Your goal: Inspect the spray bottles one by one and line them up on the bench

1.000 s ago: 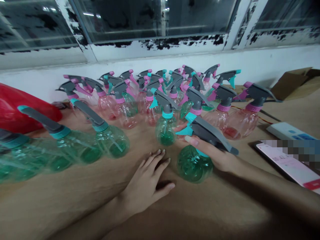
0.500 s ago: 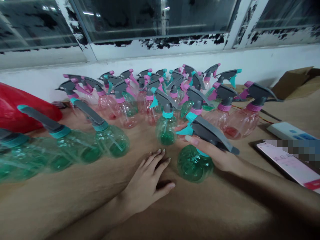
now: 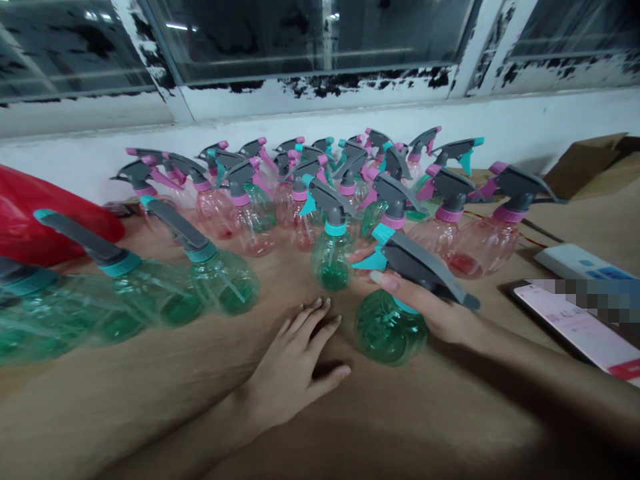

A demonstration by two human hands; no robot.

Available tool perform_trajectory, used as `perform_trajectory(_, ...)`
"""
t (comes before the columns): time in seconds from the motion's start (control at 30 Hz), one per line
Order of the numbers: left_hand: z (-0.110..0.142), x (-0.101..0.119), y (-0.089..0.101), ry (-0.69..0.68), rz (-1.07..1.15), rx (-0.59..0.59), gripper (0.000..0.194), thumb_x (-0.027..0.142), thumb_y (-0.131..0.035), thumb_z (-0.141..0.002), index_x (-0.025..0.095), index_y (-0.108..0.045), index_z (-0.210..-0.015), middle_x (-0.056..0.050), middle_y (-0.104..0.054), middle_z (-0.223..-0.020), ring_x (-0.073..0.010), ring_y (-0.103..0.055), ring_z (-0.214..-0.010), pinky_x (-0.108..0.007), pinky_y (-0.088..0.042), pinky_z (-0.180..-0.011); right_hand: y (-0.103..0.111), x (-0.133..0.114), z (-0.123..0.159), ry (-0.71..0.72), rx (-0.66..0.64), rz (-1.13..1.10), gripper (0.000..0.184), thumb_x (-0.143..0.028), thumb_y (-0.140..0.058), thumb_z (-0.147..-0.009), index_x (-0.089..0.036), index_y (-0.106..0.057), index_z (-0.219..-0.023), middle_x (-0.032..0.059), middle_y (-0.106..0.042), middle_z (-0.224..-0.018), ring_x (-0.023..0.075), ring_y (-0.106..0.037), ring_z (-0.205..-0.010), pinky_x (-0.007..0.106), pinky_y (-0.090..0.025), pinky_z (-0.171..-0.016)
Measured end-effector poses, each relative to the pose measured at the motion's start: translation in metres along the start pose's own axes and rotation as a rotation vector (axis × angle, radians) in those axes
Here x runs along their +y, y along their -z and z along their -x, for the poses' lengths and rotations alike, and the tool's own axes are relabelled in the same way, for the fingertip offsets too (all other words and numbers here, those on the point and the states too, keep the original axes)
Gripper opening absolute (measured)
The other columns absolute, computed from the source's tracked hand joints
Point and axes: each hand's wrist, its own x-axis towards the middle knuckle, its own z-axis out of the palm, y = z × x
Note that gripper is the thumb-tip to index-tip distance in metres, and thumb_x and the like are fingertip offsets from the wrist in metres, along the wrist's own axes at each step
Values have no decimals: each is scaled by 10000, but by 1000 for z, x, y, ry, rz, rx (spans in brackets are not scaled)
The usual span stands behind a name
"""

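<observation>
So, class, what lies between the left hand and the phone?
In the head view, a green bottle and the right hand holding it lie between the left hand and the phone.

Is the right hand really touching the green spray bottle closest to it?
Touching. The head view shows the right hand around the neck of the green spray bottle, thumb lying across it below the grey sprayer head.

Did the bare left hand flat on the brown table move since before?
No: the bare left hand stays put on the brown table, just short of the round, see-through green plastic spray bottle ahead.
</observation>
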Motion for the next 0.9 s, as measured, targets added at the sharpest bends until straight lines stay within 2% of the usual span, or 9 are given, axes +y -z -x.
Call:
perform_trajectory(0.33,1,-1,-1,0,14,13,562,513,-538,-915,164,-455,-1347,-143,-374,-1475,-314,-318,-1357,-501,-317,-1067,0,1,0,8,-10,-15,264,-448,-608,-838,-293,-604,-1053,-22,-544,-665,173,-527,-606,341,-442,-606)
perform_trajectory(0.9,0,-1,-1,-1,16,17,549,503,-544,-913,181,-448,-1346,-133,-377,-1474,-303,-324,-1358,-494,-312,-1071,0,2,0,1,-10,-5,264,-441,-610,-839,-295,-615,-1058,-25,-553,-648,185,-561,-632,364,-464,-659)
